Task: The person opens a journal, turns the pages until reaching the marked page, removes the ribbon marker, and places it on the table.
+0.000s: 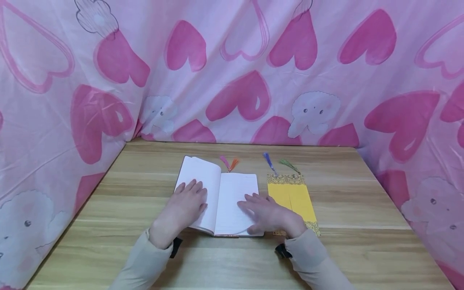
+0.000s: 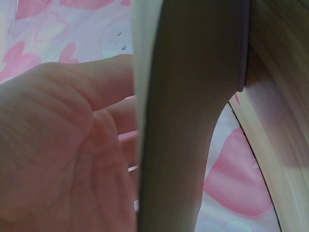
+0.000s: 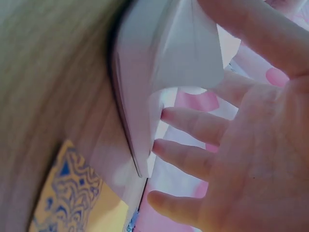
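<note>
An open notebook [image 1: 232, 201] with white lined pages lies on the table, its left-hand leaves bulging up toward the spine. My left hand [image 1: 188, 201] rests on the left page with its fingers extended. On the right page, my right hand [image 1: 266, 213] has its fingers spread near the outer edge. In the right wrist view a page [image 3: 193, 53] curls up off the stack, between the straight thumb and the index finger. A pink tassel [image 1: 224, 161] and an orange tassel [image 1: 233, 163] stick out past the notebook's top edge; whatever they hang from is hidden.
Right of the notebook, partly under my right forearm, lie two yellow bookmarks [image 1: 290, 197] side by side with patterned ends. They carry a blue tassel [image 1: 268, 161] and a green tassel [image 1: 288, 164]. Pink heart-print curtains [image 1: 235, 133] border the wooden table [image 1: 362, 225] at back and sides.
</note>
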Tool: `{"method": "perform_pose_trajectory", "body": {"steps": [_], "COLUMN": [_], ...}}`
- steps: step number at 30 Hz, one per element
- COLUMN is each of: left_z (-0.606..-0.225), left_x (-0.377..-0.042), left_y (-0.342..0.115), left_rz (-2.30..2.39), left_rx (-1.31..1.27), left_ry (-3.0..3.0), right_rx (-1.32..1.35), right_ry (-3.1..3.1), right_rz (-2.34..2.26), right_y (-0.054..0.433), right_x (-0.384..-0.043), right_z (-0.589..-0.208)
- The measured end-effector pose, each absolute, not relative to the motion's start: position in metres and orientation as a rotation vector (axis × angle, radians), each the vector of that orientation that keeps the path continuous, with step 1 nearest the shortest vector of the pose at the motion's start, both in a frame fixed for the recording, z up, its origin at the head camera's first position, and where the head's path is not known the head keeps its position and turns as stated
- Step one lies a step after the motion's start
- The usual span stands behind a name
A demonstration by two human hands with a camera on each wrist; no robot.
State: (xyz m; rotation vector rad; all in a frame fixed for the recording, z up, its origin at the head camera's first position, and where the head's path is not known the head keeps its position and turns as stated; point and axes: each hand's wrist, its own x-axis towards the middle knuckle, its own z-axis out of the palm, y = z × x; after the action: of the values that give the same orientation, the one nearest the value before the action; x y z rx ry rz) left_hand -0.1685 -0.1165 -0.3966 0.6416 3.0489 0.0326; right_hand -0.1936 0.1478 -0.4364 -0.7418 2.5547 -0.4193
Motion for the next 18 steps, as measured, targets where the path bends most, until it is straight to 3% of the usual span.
{"method": "perform_pose_trajectory", "body": {"steps": [18], "left_z": [-0.3925], "left_x": [-0.1665], "left_y": [-0.1156], "left_rz": [0.055], "left_rx": [0.663], "left_ry": [3.055], "right_rx": [-0.824], "right_ry": [2.871], "right_rz": [-0.706], "right_y": [0.1463], "right_x": [-0.1977], "right_z": [-0.4340]}}
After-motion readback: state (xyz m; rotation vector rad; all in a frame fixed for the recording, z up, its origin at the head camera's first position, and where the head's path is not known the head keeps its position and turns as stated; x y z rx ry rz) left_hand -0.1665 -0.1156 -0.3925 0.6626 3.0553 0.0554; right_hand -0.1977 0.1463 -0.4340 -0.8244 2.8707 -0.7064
